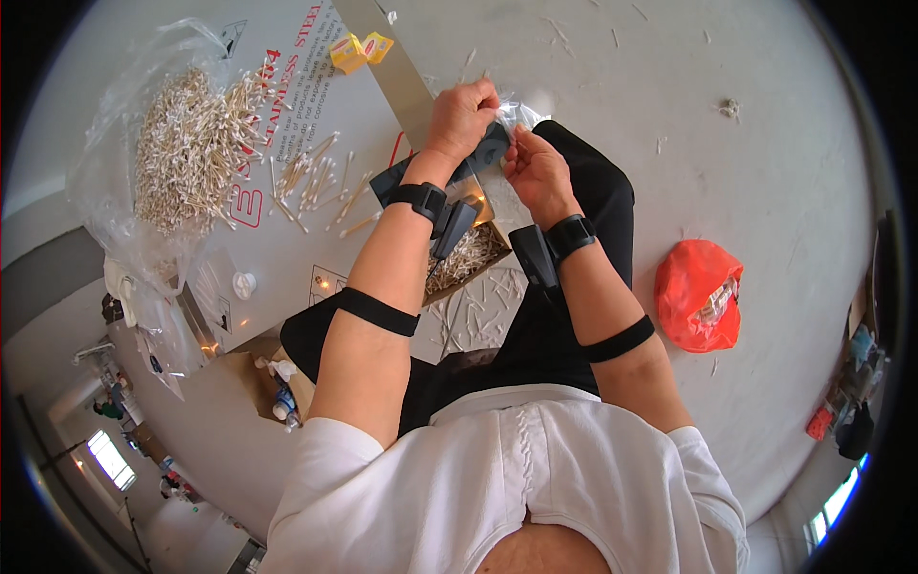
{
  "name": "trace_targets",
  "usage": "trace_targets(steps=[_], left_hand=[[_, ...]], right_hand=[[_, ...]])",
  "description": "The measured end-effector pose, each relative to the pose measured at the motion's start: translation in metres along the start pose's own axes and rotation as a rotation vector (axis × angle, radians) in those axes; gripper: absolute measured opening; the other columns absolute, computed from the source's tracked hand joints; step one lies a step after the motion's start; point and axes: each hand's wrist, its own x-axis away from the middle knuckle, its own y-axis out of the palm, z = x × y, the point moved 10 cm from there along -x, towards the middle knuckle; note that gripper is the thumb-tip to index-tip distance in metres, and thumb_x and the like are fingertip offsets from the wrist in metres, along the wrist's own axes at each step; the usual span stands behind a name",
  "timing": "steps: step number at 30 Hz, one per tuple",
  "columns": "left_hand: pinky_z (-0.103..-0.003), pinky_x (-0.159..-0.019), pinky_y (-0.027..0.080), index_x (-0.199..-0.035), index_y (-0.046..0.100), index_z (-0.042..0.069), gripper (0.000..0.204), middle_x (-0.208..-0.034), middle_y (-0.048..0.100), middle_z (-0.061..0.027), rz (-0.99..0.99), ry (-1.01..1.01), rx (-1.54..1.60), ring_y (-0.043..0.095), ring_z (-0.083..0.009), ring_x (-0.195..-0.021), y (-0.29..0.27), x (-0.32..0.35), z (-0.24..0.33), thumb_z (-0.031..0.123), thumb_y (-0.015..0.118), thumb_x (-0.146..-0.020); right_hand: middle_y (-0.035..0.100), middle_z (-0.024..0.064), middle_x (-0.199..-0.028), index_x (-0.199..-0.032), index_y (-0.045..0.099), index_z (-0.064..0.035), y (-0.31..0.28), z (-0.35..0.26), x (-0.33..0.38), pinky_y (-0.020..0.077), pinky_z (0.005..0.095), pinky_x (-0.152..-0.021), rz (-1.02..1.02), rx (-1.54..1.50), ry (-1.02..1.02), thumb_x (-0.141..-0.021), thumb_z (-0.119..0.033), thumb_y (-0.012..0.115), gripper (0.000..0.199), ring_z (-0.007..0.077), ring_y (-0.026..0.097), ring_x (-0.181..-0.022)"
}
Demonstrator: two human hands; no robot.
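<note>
Both my hands are raised together over my lap, at a small clear plastic bag (521, 112). My left hand (463, 117) has its fingers pinched together at the bag's left side. On the near side of it, my right hand (541, 174) grips the bag's edge between thumb and fingers. What the bag holds cannot be made out. Below my wrists, a cardboard box (505, 251) holds many cotton swabs (467, 256), partly hidden by my left forearm. A large heap of cotton swabs (186, 158) lies in an open clear bag (100, 182) on the table at left.
Loose swabs (320, 182) are strewn over the metal-topped table (316, 239). Small yellow boxes (359, 53) sit near its far edge, a white cap (244, 284) nearer. On the floor at right is a red plastic bag (698, 295); a carton with a bottle (283, 406) stands at lower left.
</note>
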Motion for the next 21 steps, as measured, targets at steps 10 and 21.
trace_targets(steps=[10, 21], left_hand=[[-0.026, -0.067, 0.05, -0.092, 0.068, 0.002, 0.012, -0.073, 0.066, -0.003, -0.188, -0.031, 0.058, 0.06, -0.0101, -0.069, -0.009, 0.01, -0.007, 0.004, 0.067, -0.08], [-0.025, -0.072, 0.05, -0.098, 0.069, 0.0, 0.015, -0.075, 0.068, -0.0034, -0.326, -0.18, 0.057, 0.06, -0.0085, -0.071, -0.03, 0.023, -0.028, 0.007, 0.065, -0.086]], right_hand=[[0.058, -0.0032, -0.071, -0.085, 0.067, -0.0054, 0.004, -0.005, 0.024, 0.0374, 0.0208, -0.051, -0.013, 0.13, -0.185, -0.084, -0.008, 0.075, 0.009, 0.0059, 0.05, -0.06], [0.055, -0.0046, -0.064, -0.072, 0.066, -0.0014, 0.022, 0.015, 0.052, 0.034, 0.0238, -0.054, 0.002, 0.39, -0.431, -0.078, -0.005, 0.079, 0.015, 0.0044, 0.044, -0.061]])
